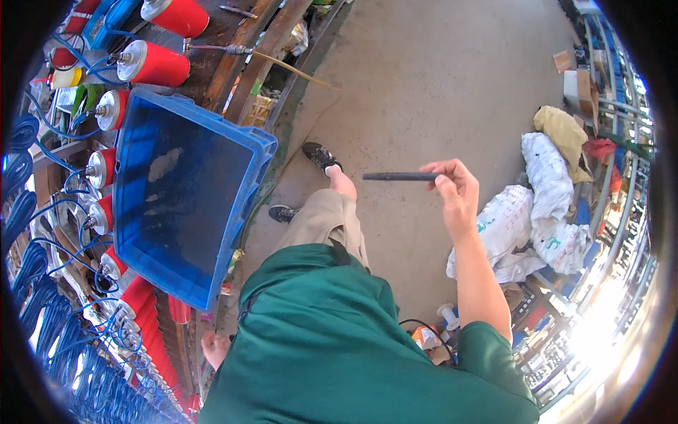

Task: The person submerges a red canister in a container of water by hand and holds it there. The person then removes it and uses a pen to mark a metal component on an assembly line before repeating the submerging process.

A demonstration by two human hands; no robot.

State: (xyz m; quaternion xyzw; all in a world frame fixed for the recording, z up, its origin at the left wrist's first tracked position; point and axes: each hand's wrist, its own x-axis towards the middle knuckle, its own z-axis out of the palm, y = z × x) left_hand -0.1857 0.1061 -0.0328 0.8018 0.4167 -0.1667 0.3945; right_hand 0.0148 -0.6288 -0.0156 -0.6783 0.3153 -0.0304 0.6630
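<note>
A pale concrete floor [424, 63] runs up the middle of my feed, with white sacks [553, 169] slumped along the right side and, on the left, red cylinders [162, 65] lined up among blue cords [42, 304]. Nearer in on that left side I see a big blue crate [267, 141], its open mouth toward me, beside the dark bench [219, 35]. The thing I am working with is a dark rod [399, 177], out over the floor to the right of the crate and well apart from it. My right hand [455, 187] has it by one end, the thumb and fingers closed narrowly around it, and the free end points left, touching nothing that I can see. The left hand [215, 348] shows only in part, low beside the green shirt [318, 311] and just below the crate; I cannot tell whether its fingers are wide, narrow or holding anything. As for progress, I judge the pick-up done, since the rod is firmly in the grip and off any surface. Putting it down or to use is not yet done, and I see no finished result to count beyond that.
</note>
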